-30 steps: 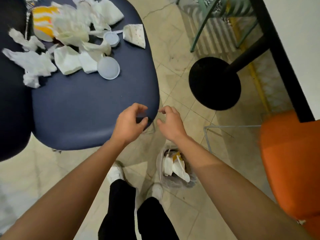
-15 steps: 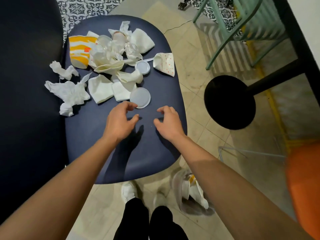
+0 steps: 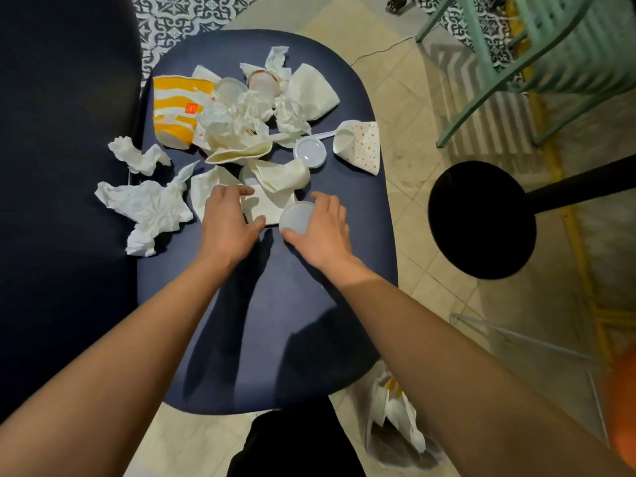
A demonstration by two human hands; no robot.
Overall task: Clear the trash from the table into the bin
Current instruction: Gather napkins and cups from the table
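A dark blue oval table (image 3: 275, 339) carries a heap of trash at its far half. In the heap are a yellow-striped paper cup (image 3: 175, 111), crumpled white tissues (image 3: 148, 204), folded napkins (image 3: 265, 204), a small round lid (image 3: 309, 153), a white plastic spoon (image 3: 321, 134) and a dotted paper cone (image 3: 361, 146). My right hand (image 3: 323, 232) curls around a translucent round lid (image 3: 294, 218) at the heap's near edge. My left hand (image 3: 225, 225) lies spread on the folded napkin beside it. The bin (image 3: 395, 432), a clear bag holding paper waste, stands on the floor under the table's near right edge.
A dark padded seat (image 3: 51, 166) adjoins the table on the left. To the right are a black round pedestal base (image 3: 481, 218), a green metal chair (image 3: 516, 63) and an orange seat (image 3: 624, 418). My legs (image 3: 296, 445) are at the table's near edge.
Both hands have reached forward from the table's near edge to the heap. The right hand now grips the round lid and the left has landed on the napkin.
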